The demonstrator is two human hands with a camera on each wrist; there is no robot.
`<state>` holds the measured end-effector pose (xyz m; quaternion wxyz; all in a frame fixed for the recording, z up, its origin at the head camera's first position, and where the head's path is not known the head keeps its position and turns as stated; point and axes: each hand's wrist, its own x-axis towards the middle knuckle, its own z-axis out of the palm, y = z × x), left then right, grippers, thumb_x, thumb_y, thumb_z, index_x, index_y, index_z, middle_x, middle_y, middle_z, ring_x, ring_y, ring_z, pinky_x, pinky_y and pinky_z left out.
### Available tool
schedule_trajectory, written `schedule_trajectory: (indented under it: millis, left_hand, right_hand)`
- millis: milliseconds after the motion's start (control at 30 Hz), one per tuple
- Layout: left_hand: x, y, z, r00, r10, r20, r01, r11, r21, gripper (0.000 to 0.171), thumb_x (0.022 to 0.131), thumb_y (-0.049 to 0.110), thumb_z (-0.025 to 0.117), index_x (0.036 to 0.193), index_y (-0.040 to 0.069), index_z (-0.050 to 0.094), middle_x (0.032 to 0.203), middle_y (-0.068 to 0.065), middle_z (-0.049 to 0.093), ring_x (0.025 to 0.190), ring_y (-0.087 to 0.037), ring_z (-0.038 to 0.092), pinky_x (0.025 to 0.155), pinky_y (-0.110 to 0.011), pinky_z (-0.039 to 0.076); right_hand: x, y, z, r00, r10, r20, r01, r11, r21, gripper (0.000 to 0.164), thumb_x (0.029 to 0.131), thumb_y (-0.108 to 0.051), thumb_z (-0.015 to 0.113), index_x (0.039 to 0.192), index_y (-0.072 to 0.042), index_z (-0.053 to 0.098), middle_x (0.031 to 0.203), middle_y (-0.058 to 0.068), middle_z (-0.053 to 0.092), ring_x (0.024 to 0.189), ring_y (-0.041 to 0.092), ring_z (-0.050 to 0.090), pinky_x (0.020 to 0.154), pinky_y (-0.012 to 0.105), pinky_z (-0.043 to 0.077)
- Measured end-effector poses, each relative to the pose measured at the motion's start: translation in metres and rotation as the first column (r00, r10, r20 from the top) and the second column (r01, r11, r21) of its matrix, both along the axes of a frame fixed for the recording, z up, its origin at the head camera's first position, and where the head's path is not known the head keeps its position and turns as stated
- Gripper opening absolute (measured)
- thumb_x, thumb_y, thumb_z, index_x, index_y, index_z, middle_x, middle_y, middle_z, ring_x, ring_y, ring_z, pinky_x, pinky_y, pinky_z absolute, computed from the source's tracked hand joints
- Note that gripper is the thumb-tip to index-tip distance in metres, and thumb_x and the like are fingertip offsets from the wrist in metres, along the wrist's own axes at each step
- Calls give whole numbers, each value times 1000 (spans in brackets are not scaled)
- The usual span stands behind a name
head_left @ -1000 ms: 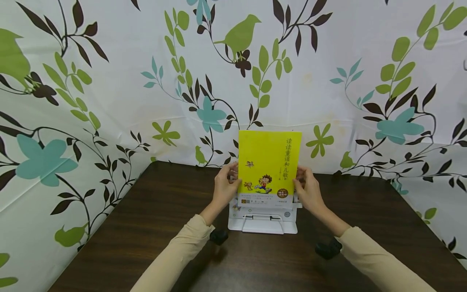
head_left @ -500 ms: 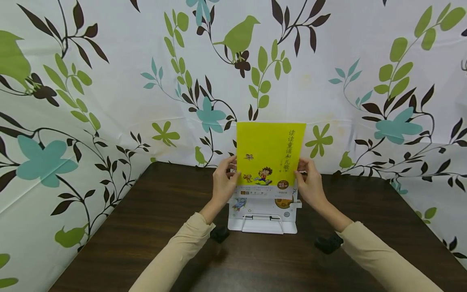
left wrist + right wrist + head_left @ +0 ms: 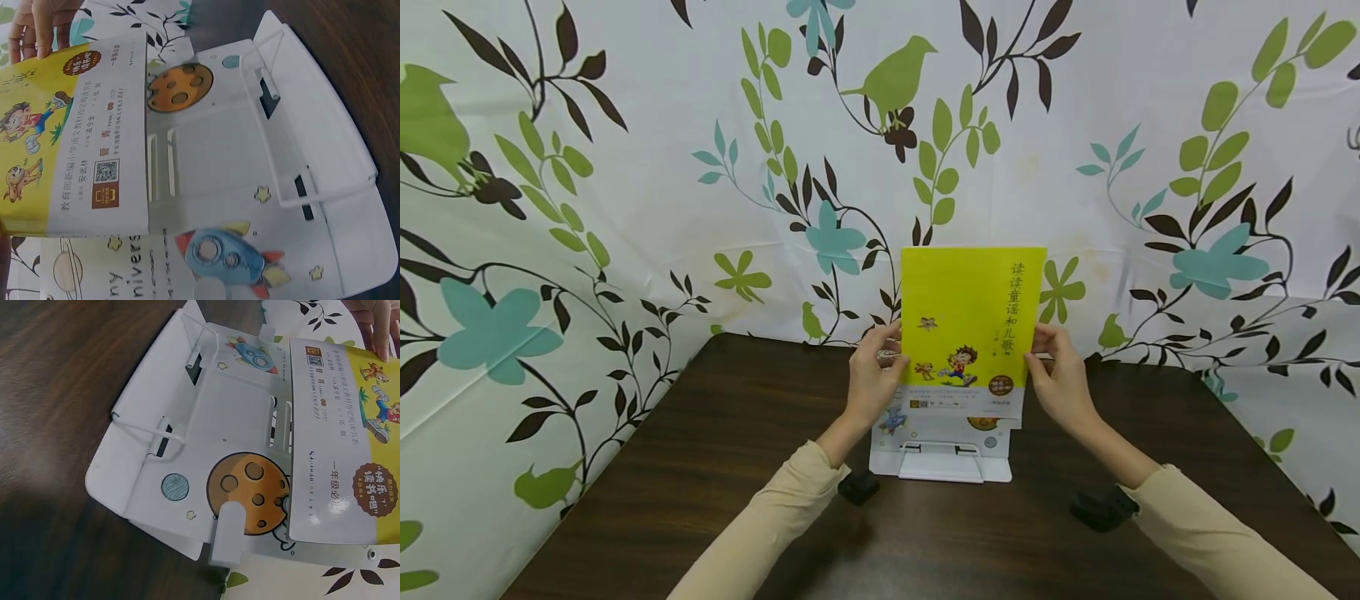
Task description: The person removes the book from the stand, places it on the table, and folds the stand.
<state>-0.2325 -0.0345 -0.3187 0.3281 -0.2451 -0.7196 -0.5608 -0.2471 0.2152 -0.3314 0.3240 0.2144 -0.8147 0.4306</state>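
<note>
Both hands hold a yellow book (image 3: 970, 321) upright by its side edges. My left hand (image 3: 872, 375) pinches its left edge and my right hand (image 3: 1063, 379) its right edge, thumbs on the front cover. The cover carries a cartoon child, Chinese characters and a white band at the bottom. Behind and below it a white book stand (image 3: 887, 461) rests on the table, its upper part hidden. In the left wrist view the book's lower edge is apart from the stand's wire holder (image 3: 284, 203). The right wrist view shows the stand's side clip (image 3: 229, 534).
The dark wooden table (image 3: 737, 417) reaches back to a patterned cloth (image 3: 647, 167) with birds, leaves and flowers. Black wrist devices sit under the forearms, one at the left (image 3: 858, 487) and one at the right (image 3: 1103, 508).
Both hands have raised the book off the stand, showing more of the stand's printed front, and then shifted it to the right. The stand has stayed in place.
</note>
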Motion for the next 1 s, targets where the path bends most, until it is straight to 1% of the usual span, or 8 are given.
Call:
schedule_trajectory:
  millis: [167,267,400,500,567,733,867,1000]
  left_hand:
    - [5,5,-2,997,-60,41,61,998,-16,47,72,-20,62,118,-12,53,100,-25,55,83,-36,58,65,-38,53]
    - [-2,9,-15,992,-110,58,112,993,-22,50,74,-17,63,121,-8,52,102,-21,56,84,-30,58,65,-31,54]
    - [-9,16,-33,980,-173,94,177,984,-29,52,75,-13,63,125,-4,50,105,-16,54,86,-25,57,65,-22,52]
    - [-4,21,-36,969,-202,140,210,977,-42,52,76,-13,63,126,-6,48,107,-17,53,88,-26,56,66,-21,52]
    - [-2,24,-38,964,-209,165,220,974,-52,53,76,-12,63,126,-5,47,108,-16,53,88,-24,56,66,-20,52]
    - [3,30,-45,955,-230,189,248,966,-79,55,77,-10,64,129,-2,46,107,-14,52,86,-22,56,66,-19,51]
    - [6,36,-50,945,-256,203,283,952,-116,57,78,-8,64,131,-2,44,109,-14,51,83,-22,56,64,-17,51]
    - [11,44,-52,929,-282,241,323,935,-150,64,77,-7,65,135,-2,38,114,-15,47,84,-20,55,61,-16,50]
  right_hand:
    - [10,9,0,997,-35,70,34,999,20,38,82,14,53,118,7,42,97,17,53,80,-4,47,63,6,41]
    - [18,15,1,989,-68,132,64,997,31,37,83,12,52,119,8,42,97,18,54,80,-3,48,62,8,41]
    - [28,24,0,972,-120,202,107,992,70,37,84,7,52,119,9,42,98,18,53,78,5,51,61,9,41]
    - [35,30,0,963,-136,233,116,989,95,36,83,6,54,118,8,44,96,17,53,76,6,51,61,10,42]
    - [40,34,1,961,-136,242,112,988,110,36,82,6,55,118,8,45,96,17,53,76,3,49,61,10,41]
    - [50,44,2,956,-132,262,96,985,147,38,81,6,57,117,8,46,94,17,55,76,-2,46,63,10,39]
    - [56,55,-1,939,-151,310,95,977,188,41,82,5,58,120,10,43,95,18,56,77,-5,47,62,11,41]
    - [62,66,-4,919,-162,359,90,974,208,42,84,2,58,122,10,41,99,19,55,79,-7,47,62,12,42]
